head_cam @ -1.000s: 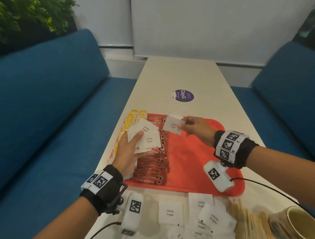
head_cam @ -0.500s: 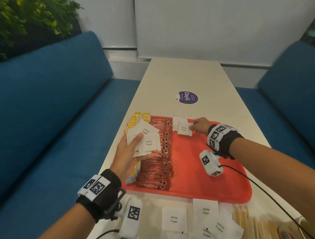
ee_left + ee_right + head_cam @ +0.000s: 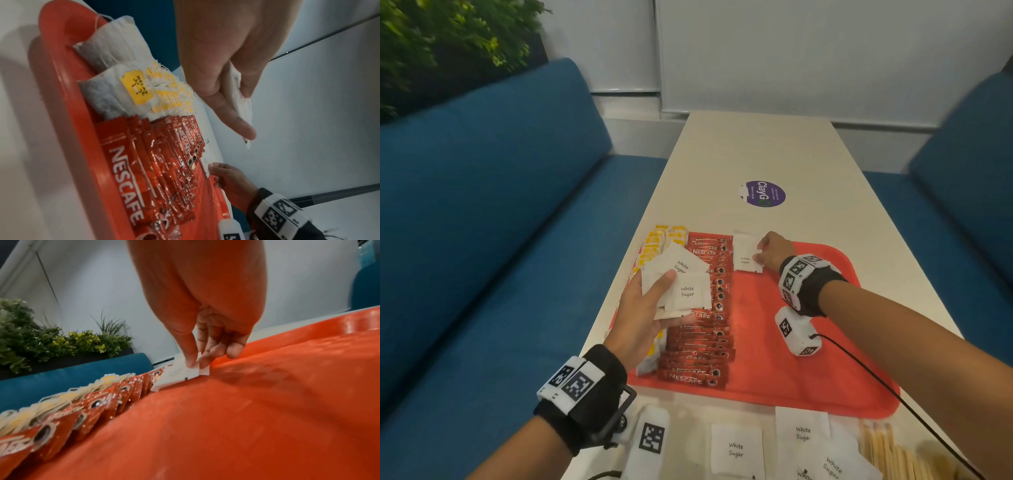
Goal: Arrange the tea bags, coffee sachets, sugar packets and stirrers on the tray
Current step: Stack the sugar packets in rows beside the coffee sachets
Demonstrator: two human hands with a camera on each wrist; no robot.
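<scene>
Now | left hand [image 3: 643, 308] grips fanned sugar packets [image 3: 681, 284] | right hand [image 3: 774, 250] pinches one sugar packet [image 3: 745, 253] on far tray [image 3: 808, 377]

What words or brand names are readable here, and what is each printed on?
"NESCAFE": red coffee sachets on the tray.
"White Sugar": packets fanned in the left hand, and loose sugar packets on the table.
"ClayGo": purple sticker; its smaller print is unreadable.
"RELAX": yellow tea bag tag.
Packet under the right hand: too faint.
</scene>
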